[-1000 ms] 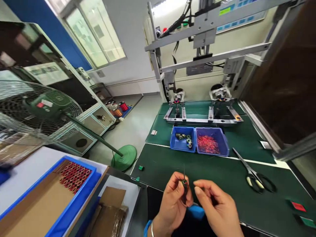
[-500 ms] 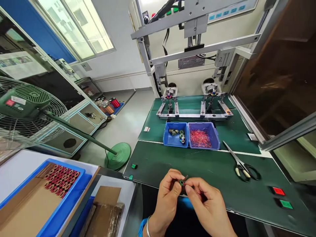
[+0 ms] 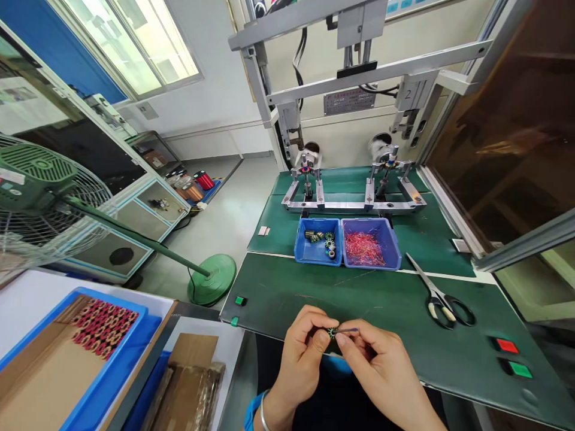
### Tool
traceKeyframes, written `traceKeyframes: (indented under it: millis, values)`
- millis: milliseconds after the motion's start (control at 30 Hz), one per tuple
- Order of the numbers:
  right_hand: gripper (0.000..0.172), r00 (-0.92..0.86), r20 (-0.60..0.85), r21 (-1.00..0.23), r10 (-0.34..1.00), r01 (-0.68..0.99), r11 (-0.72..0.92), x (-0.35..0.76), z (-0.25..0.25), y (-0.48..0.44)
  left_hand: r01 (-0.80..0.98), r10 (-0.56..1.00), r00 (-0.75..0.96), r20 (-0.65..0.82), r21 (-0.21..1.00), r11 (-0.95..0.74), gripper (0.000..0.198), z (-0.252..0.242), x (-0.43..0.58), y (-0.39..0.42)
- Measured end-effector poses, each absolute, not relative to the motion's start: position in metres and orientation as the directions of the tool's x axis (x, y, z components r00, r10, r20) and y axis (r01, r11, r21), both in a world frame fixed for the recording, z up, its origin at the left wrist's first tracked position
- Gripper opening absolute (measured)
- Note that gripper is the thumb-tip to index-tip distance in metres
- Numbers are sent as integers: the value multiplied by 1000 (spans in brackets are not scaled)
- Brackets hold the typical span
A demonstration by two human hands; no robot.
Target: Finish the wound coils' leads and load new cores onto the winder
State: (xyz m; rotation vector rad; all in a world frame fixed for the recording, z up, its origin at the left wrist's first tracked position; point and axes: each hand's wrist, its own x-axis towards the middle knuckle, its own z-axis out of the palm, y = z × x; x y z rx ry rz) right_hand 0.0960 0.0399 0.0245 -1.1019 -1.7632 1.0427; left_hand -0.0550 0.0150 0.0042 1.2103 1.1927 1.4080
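My left hand [image 3: 302, 353] pinches a small round motor stator core [image 3: 331, 332], green and black with slots round its edge, between thumb and forefinger. My right hand [image 3: 381, 362] is closed on a thin dark stick-like tool [image 3: 348, 330], whose tip meets the core's right side. Both hands are close together over the front edge of the green-topped bench [image 3: 269, 287]. Beyond them, a blue bin [image 3: 309, 256] holds several more cores and small metal parts. A purple bin [image 3: 393, 245] with red wire scraps [image 3: 363, 248] adjoins it.
Scissors [image 3: 438, 296] lie at the right, near red [image 3: 507, 345] and green buttons [image 3: 520, 369]. Behind the bins stands a two-station winding machine [image 3: 350, 206]. A blue tray [image 3: 135, 326] with rows of wound red stators is at the left, beyond it a green floor fan [image 3: 148, 242].
The dark tool now lies nearly level across my right fingertips; earlier it pointed up beside the core. Red at the core's right side no longer shows. The view has shifted slightly.
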Motion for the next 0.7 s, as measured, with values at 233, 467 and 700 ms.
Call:
traceKeyframes:
  millis: [233,467,700]
  values:
    - [28,-371,342,-809,863,352,471,101,29,47,-155,998,-64,-5,988,-5,25,2,-55,17]
    - [23,-352,461,-713,815,400,576,98,26,47,-422,984,-78,-160,900,113,23,1,-47,18]
    - [22,-338,382,-766,860,405,499,98,27,45,-681,907,23,-420,658,322,34,6,-39,19]
